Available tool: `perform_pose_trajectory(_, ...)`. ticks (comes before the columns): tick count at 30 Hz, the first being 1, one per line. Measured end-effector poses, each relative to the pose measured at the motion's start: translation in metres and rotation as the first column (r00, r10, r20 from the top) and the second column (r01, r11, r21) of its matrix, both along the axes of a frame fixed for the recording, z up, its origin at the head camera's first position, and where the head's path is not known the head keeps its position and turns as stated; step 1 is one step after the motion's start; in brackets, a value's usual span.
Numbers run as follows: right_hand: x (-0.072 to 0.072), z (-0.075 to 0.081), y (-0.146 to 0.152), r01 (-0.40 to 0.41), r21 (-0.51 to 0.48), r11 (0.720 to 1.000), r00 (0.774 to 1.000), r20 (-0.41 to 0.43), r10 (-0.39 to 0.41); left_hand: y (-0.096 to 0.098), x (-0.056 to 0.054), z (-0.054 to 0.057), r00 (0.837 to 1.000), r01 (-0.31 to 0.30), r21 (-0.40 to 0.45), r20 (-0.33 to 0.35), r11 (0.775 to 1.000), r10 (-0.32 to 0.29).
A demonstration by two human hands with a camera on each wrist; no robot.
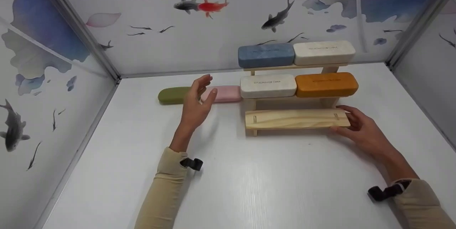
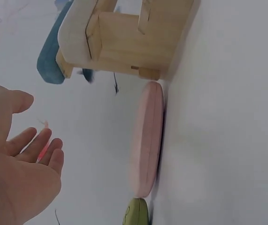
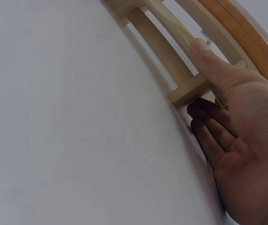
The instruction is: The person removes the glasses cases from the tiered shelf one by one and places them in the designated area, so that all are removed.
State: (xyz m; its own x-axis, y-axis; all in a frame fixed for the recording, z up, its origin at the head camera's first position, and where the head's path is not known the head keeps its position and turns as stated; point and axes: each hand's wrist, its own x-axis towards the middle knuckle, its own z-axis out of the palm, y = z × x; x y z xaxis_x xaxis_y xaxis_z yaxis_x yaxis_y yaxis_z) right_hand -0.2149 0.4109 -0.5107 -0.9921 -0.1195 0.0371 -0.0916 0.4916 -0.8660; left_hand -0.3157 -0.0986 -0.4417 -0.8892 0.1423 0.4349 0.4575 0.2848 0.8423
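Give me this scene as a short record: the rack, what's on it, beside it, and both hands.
rack: wooden, three levels
top level: blue case, white case
middle level: second white case, orange case
left of rack: pink case, then green case
left hand: raised, holding nothing
right hand: grips right end of bottom plank

This is a small booth-like enclosure, set up as a workspace: a white table point(image 1: 263, 186) fills it, hemmed in by a back panel point(image 1: 153, 54) and side panels point(image 1: 50, 111) joined by grey metal posts point(image 1: 75, 22). The panels carry printed fish point(image 1: 278, 18) (one bright red) and pink petals point(image 1: 103, 20). The wider building cannot be told.
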Motion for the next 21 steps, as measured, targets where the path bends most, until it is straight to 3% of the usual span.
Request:
perform_pose_trajectory(10,-0.002,0.000,0.001,0.012,0.014,1.000,1.000,0.009,-0.012,0.032,0.007,0.010,0.999,0.050,0.009,0.019,0.999,-0.050)
perform_pose_trajectory(21,-0.002,0.002,-0.002,0.047,0.006,0.999,0.998,0.051,-0.047,0.053,0.009,0.006,0.994,0.100,-0.043,0.047,0.994,-0.098)
